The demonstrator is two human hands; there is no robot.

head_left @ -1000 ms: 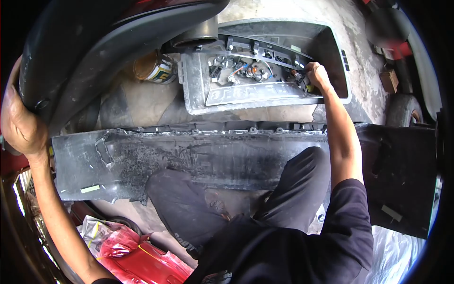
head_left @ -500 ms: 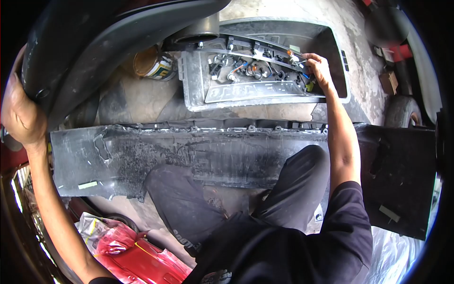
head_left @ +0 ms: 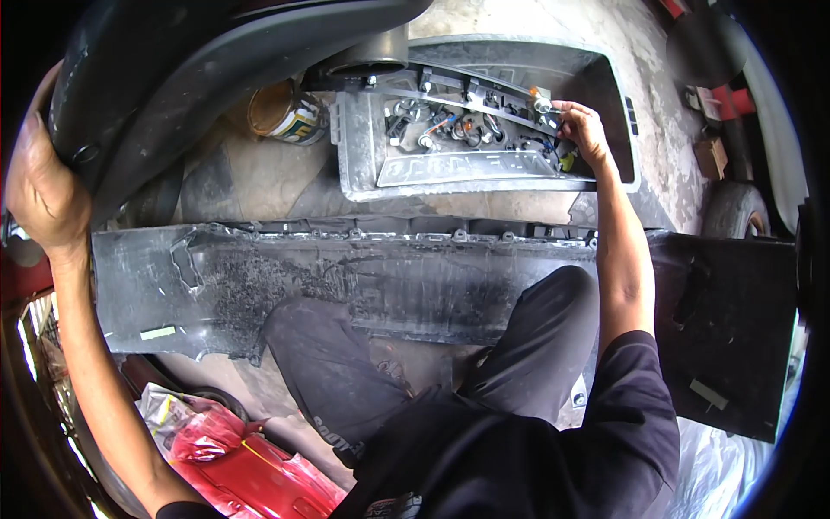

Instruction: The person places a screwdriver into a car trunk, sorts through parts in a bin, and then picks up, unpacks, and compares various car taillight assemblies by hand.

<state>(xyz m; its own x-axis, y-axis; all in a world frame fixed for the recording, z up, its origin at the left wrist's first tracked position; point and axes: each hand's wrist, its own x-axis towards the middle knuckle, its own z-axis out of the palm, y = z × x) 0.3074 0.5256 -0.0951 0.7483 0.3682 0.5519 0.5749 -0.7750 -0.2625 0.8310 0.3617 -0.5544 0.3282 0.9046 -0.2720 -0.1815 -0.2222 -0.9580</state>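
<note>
The right hand (head_left: 584, 134) has its fingers pinched nearly together on a small bulb socket (head_left: 542, 105), which sits just left of their tips over the grey bin (head_left: 361, 143), its long axis running toward the bin's far side and the orange bulb (head_left: 534, 92) pointing that way, slightly left. It looks light and stiff, the glass probably fragile and slick, so the base is the place to grip. The left hand (head_left: 47, 190) touches the black panel (head_left: 130, 112), its finger opening unclear.
</note>
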